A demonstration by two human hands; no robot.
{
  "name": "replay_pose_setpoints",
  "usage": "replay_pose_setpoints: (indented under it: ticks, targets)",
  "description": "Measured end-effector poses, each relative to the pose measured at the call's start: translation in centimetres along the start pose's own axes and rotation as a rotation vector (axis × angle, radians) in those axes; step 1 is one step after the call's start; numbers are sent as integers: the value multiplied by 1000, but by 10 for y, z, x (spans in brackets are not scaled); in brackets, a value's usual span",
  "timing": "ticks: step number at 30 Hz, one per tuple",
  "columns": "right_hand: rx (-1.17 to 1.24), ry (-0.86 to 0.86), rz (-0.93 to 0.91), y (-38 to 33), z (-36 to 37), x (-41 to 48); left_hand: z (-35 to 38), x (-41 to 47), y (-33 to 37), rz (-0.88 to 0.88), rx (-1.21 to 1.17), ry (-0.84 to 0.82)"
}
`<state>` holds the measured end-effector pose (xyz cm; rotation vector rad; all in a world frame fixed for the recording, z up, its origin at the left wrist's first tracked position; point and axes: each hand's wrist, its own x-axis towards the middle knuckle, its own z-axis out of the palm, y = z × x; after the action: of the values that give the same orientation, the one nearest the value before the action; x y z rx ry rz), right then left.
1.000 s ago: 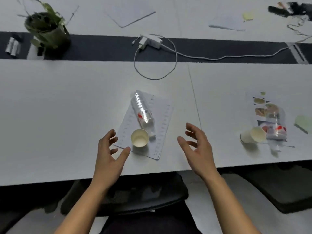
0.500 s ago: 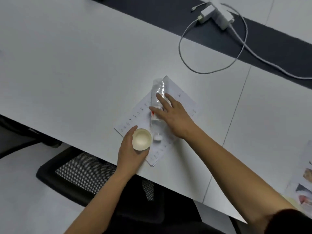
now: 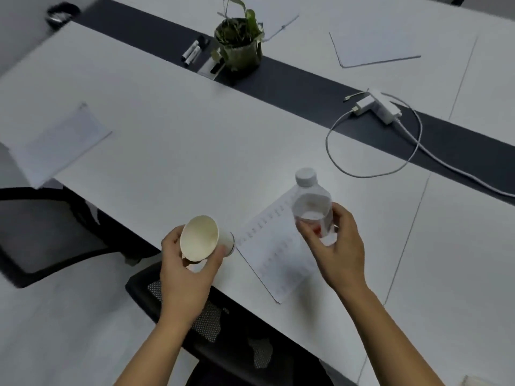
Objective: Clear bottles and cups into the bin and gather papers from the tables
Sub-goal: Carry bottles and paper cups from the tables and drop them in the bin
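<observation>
My left hand (image 3: 186, 270) grips a white paper cup (image 3: 201, 238), tilted so its empty inside faces me, just above the table's near edge. My right hand (image 3: 341, 253) holds a clear plastic bottle (image 3: 312, 207) with a white cap, upright and lifted off the table. Between the hands a printed sheet of paper (image 3: 274, 252) lies flat on the white table (image 3: 172, 140). Another sheet (image 3: 57, 142) hangs over the table's left edge. More white sheets (image 3: 370, 47) lie on the far table. No bin is in view.
A potted plant (image 3: 239, 43) and markers (image 3: 193, 51) sit on the dark centre strip. A white charger with looped cable (image 3: 376, 107) lies at the right. Black mesh chairs (image 3: 211, 321) stand under the near edge, one more chair (image 3: 41, 232) at the left.
Both hands closed on the cup and the lying bottle, then lifted them off the paper; the bottle now stands upright in my right hand. My view has swung left.
</observation>
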<state>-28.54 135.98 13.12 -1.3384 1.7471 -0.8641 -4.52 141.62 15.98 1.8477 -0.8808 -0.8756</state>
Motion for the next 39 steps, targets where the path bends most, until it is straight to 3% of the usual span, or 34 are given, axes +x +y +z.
replay_pose_setpoints:
  ticks: [3, 7, 17, 25, 32, 39]
  targets:
    - [198, -2, 33, -18, 21, -37, -41, -22, -3, 30, -37, 45]
    - [302, -166, 53, -52, 64, -85, -108, -45, -16, 69, -50, 182]
    - [356, -370, -126, -173, 236, -223, -355, -71, -89, 147, -174, 487]
    - [271, -628, -315, -277, 399, -307, -545, -105, -156, 118, -330, 896]
    - [260, -698, -286, -312, 523, -293, -627, -37, -209, 49, -318, 1014]
    - [326, -700, -207, -379, 684, -233, -731, 114, -217, 38, -260, 1017]
